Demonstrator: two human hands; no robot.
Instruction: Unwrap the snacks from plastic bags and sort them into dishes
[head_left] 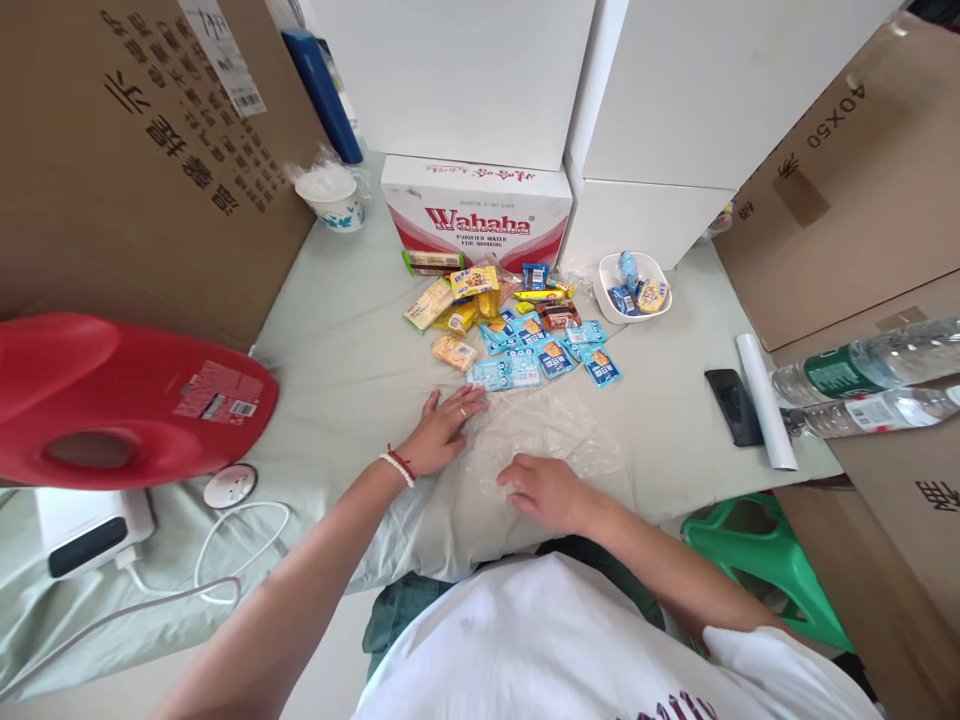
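Note:
A clear plastic bag (547,430) lies flat on the pale green sheet (337,340) in front of me. My left hand (444,428) rests open on the bag's left edge, fingers spread flat, a ring on one finger and bead bracelets at the wrist. My right hand (546,490) lies on the bag's near edge with fingers curled down onto the plastic. Just beyond the bag is a pile of snack packets (517,325): blue sachets, yellow wrappers, a biscuit pack. A white bowl (609,298) holding a few more packets stands to the right of the pile.
A Wahaha water carton (476,212) and white boxes stand behind the snacks, big cardboard boxes on both sides. A paper cup (330,197), red jug (112,395), charger with cable (90,530), black phone (733,405), white roll (765,400), two water bottles (870,385), green stool (765,560).

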